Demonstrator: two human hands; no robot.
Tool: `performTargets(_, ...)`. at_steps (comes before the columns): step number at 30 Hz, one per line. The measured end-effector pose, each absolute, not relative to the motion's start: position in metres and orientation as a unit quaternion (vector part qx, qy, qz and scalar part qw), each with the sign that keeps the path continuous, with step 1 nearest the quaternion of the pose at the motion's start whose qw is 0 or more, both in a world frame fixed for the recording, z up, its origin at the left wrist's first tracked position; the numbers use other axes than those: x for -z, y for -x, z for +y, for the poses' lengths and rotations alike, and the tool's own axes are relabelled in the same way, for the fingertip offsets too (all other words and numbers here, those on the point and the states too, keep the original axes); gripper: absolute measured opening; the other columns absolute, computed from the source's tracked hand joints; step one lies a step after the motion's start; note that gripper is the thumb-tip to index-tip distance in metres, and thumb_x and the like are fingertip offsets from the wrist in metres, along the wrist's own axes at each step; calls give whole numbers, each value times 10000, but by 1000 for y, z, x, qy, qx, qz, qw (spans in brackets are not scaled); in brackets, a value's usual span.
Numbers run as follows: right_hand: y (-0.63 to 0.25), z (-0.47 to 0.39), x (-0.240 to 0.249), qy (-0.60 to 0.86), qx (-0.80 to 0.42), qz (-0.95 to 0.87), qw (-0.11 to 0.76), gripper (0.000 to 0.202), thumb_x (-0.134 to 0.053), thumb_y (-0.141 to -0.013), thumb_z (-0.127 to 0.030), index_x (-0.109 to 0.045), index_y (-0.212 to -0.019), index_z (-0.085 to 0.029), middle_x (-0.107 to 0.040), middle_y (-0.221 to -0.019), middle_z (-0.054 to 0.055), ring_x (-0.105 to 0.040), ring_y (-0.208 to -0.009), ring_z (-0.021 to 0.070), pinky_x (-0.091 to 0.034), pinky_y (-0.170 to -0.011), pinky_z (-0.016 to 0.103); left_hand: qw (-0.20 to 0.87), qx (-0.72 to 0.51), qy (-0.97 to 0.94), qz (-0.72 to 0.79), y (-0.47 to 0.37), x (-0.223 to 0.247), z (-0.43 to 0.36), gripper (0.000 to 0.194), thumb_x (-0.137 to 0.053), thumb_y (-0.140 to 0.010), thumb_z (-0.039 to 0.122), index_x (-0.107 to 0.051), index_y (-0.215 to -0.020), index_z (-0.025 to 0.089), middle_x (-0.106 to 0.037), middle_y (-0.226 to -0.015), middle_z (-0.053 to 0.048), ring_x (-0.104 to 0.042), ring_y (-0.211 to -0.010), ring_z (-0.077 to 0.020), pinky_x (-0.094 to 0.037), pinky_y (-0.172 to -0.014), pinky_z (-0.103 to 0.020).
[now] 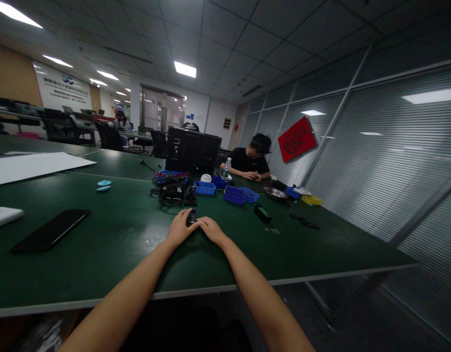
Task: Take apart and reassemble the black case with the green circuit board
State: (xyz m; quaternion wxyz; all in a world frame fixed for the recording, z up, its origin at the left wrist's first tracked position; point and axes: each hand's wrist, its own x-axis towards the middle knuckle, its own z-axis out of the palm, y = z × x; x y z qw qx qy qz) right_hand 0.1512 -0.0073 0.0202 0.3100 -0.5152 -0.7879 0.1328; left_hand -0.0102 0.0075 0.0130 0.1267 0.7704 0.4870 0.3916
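At the centre of the frame, the left hand (179, 228) has its fingers and thumb closed around a small dark object (191, 216) low over the green table (130, 259). The right hand (212, 230) meets the left thumb at the object's near edge, its fingers close together; whether they pinch anything, I cannot tell. Black electronics (172, 194) sit just above in the frame.

The left hand (179, 228) and right hand (212, 230) are bare, and the uncovered left forearm (137, 284) and right forearm (258, 287) broaden toward the near side.
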Motion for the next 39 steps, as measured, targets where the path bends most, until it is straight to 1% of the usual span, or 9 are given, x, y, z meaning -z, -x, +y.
performTargets(4, -152, -7, -20, 520, -115, -799, 278, 240, -442, -844, -253, -641, -963, -192, -622, -1003, 33, -532, -956, 136, -364, -873, 248, 98, -363, -776, 506, 10, -13, 4, 535, -568, -702, 435, -508, -1188, 220, -368, -1329, -99, -399, -1177, -241, -307, -991, -343)
performTargets(8, -155, -8, -21, 525, -110, -800, 269, 213, -487, -810, -222, -643, -955, -203, -623, -991, 23, -538, -932, 130, -382, -850, 243, 120, -343, -774, 518, 9, -14, 4, 474, -546, -726, 307, -503, -1193, 245, -416, -1285, -71, -438, -1141, -207, -333, -973, -310)
performTargets(13, -158, -6, -19, 542, -114, -784, 280, 198, -510, -781, -179, -652, -917, -195, -625, -965, 21, -553, -888, 118, -403, -811, 229, 107, -359, -744, 553, 12, -16, 3, 458, -502, -734, 253, -507, -1190, 214, -446, -1243, -88, -482, -1086, -198, -361, -942, -283)
performTargets(20, -168, -4, -20, 571, -140, -750, 303, 203, -498, -772, -148, -663, -884, -187, -644, -952, 23, -570, -895, 127, -414, -814, 240, 60, -327, -703, 628, 49, -26, 11, 459, -458, -744, 283, -506, -1195, 219, -450, -1220, -120, -515, -1026, -239, -401, -884, -331)
performTargets(24, -173, -3, -18, 565, -145, -744, 326, 192, -501, -769, -149, -667, -862, -174, -653, -924, 31, -582, -870, 133, -426, -796, 245, 49, -299, -650, 697, 97, -41, 21, 472, -435, -753, 312, -489, -1214, 221, -458, -1189, -137, -520, -1003, -257, -403, -872, -363)
performTargets(27, -175, -2, -17, 566, -145, -740, 332, 193, -501, -769, -154, -670, -858, -173, -657, -915, 33, -587, -859, 133, -430, -787, 240, 53, -287, -578, 762, 139, -53, 24, 482, -448, -744, 354, -494, -1208, 229, -426, -1215, -142, -478, -1042, -299, -416, -843, -405)
performTargets(30, -174, -2, -17, 568, -144, -739, 332, 199, -498, -767, -151, -673, -859, -178, -658, -920, 28, -588, -868, 131, -426, -797, 236, 68, -298, -496, 813, 171, -60, 21, 488, -431, -759, 390, -460, -1228, 259, -381, -1254, -93, -411, -1100, -308, -420, -844, -412)
performTargets(33, -174, -3, -18, 576, -139, -738, 323, 204, -492, -769, -151, -672, -861, -183, -656, -929, 22, -587, -877, 127, -427, -797, 231, 54, -317, -446, 835, 187, -61, 16, 459, -424, -763, 379, -454, -1211, 286, -374, -1255, -30, -400, -1101, -307, -420, -851, -418)
performTargets(39, -173, -3, -18, 570, -137, -739, 333, 191, -497, -770, -165, -672, -847, -173, -657, -911, 28, -587, -854, 127, -431, -780, 228, 26, -293, -462, 837, 190, -61, 15, 455, -403, -772, 397, -459, -1206, 276, -370, -1240, -53, -409, -1079, -305, -424, -803, -407)
